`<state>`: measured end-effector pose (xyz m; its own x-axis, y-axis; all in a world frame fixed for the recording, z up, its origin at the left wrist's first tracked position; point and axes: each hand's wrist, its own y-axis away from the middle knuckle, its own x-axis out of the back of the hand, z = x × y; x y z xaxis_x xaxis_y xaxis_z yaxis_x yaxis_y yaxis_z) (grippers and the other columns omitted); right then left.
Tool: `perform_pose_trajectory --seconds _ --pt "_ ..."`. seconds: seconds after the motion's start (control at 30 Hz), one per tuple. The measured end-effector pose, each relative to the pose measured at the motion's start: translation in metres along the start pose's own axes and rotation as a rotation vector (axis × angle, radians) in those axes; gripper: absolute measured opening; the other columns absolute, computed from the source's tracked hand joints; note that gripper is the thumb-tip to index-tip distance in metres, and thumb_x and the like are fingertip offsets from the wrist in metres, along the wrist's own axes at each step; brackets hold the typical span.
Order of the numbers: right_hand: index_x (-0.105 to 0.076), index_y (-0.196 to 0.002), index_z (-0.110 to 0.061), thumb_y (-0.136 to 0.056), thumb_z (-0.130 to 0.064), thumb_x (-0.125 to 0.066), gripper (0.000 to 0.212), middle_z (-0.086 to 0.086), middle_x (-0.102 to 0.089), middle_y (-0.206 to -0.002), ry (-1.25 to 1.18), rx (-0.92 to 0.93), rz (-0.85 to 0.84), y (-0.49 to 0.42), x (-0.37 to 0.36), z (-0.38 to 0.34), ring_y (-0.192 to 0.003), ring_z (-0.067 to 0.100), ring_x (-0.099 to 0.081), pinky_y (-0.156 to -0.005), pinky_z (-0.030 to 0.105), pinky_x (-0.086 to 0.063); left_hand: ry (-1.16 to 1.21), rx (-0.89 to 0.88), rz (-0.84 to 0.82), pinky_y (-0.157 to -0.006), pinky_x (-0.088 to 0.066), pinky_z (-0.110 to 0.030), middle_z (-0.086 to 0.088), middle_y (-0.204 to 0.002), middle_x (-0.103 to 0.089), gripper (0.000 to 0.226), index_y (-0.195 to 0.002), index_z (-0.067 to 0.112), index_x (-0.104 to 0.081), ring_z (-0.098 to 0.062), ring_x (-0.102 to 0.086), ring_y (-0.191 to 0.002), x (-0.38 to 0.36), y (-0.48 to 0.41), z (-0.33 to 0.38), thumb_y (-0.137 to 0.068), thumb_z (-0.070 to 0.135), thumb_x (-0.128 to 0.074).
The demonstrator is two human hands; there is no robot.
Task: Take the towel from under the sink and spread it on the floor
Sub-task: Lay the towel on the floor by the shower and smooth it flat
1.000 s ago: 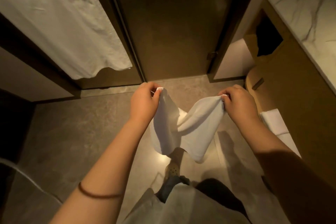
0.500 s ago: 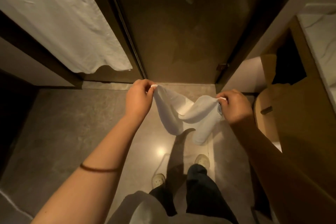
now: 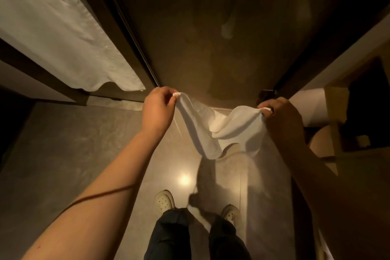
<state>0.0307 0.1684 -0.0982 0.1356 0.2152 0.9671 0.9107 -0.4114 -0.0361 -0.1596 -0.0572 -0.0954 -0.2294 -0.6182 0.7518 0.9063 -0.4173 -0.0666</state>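
White towel (image 3: 213, 131) is out from under the sink, held in the air above the floor (image 3: 63, 154), ahead of my shoes (image 3: 164, 200). Left grip (image 3: 158, 110) pinches one top corner; right grip (image 3: 282, 120) is clenched on the other. The cloth sags in a slack fold between them, not yet flat.

Step in hand, by my reading: opening out. The next move calls for drawing the corners apart until the top edge is taut, then lowering it onto the tile.

Count: towel in hand 1; hanging white cloth (image 3: 52, 34) at left 1; grips 2; shoes 2.
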Motion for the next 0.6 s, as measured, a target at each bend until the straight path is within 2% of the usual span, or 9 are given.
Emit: perform_pose_trajectory --seconds 0.03,0.13,0.23,0.33,0.5,0.6 --pt "-0.071 -0.096 -0.002 -0.078 -0.023 -0.075 0.028 0.018 -0.071 -0.095 -0.01 -0.052 -0.017 -0.008 -0.012 0.004 -0.088 0.034 -0.065 -0.075 0.038 -0.052 0.003 -0.009 -0.007 -0.075 -0.054 -0.031 0.0 -0.093 -0.065 0.011 -0.094 0.022 -0.068 -0.013 -0.061 -0.081 -0.009 -0.006 -0.009 -0.091 0.026 -0.057" --pt "-0.069 -0.101 -0.012 -0.09 -0.021 -0.058 0.018 0.013 -0.066 -0.103 -0.275 -0.27 0.098 -0.024 -0.058 0.009 -0.092 0.027 -0.061 -0.078 0.03 -0.044 -0.012 -0.036 -0.021 -0.074 -0.053 -0.032 0.001 -0.092 -0.063 0.012 -0.094 0.022 -0.068 -0.013 -0.06 -0.081 -0.04 -0.022 -0.045 -0.091 0.026 -0.058" --pt "-0.067 -0.106 -0.012 -0.094 -0.019 -0.054 0.019 0.013 -0.063 -0.113 -0.21 -0.358 0.087 -0.036 -0.119 0.011 -0.1 0.029 -0.059 -0.09 0.037 -0.045 -0.022 -0.06 -0.026 -0.073 -0.051 -0.031 0.003 -0.089 -0.061 0.011 -0.092 0.021 -0.069 -0.013 -0.059 -0.08 -0.079 -0.033 -0.092 -0.09 0.025 -0.059" --pt "-0.066 -0.108 -0.012 -0.095 -0.017 -0.052 0.02 0.014 -0.063 -0.113 -0.2 -0.36 0.074 -0.046 -0.186 0.017 -0.099 0.029 -0.059 -0.092 0.038 -0.045 -0.029 -0.069 -0.035 -0.071 -0.05 -0.03 0.002 -0.088 -0.062 0.011 -0.09 0.02 -0.069 -0.015 -0.06 -0.079 -0.128 -0.038 -0.147 -0.089 0.025 -0.059" --pt "-0.069 -0.101 -0.011 -0.092 -0.01 -0.053 0.018 0.013 -0.062 -0.104 -0.24 -0.28 0.077 -0.048 -0.313 0.037 -0.093 0.028 -0.058 -0.083 0.03 -0.042 -0.045 -0.059 -0.055 -0.069 -0.05 -0.03 0.002 -0.089 -0.064 0.01 -0.087 0.024 -0.067 -0.014 -0.06 -0.078 -0.224 -0.035 -0.25 -0.089 0.029 -0.059" --pt "-0.07 -0.099 -0.013 -0.091 -0.01 -0.053 0.019 0.011 -0.062 -0.1 -0.208 -0.224 0.045 -0.049 -0.39 0.054 -0.089 0.025 -0.059 -0.08 0.03 -0.044 -0.046 -0.061 -0.083 -0.069 -0.051 -0.03 0.006 -0.089 -0.064 0.009 -0.088 0.026 -0.068 -0.011 -0.06 -0.078 -0.284 -0.03 -0.309 -0.089 0.029 -0.06"
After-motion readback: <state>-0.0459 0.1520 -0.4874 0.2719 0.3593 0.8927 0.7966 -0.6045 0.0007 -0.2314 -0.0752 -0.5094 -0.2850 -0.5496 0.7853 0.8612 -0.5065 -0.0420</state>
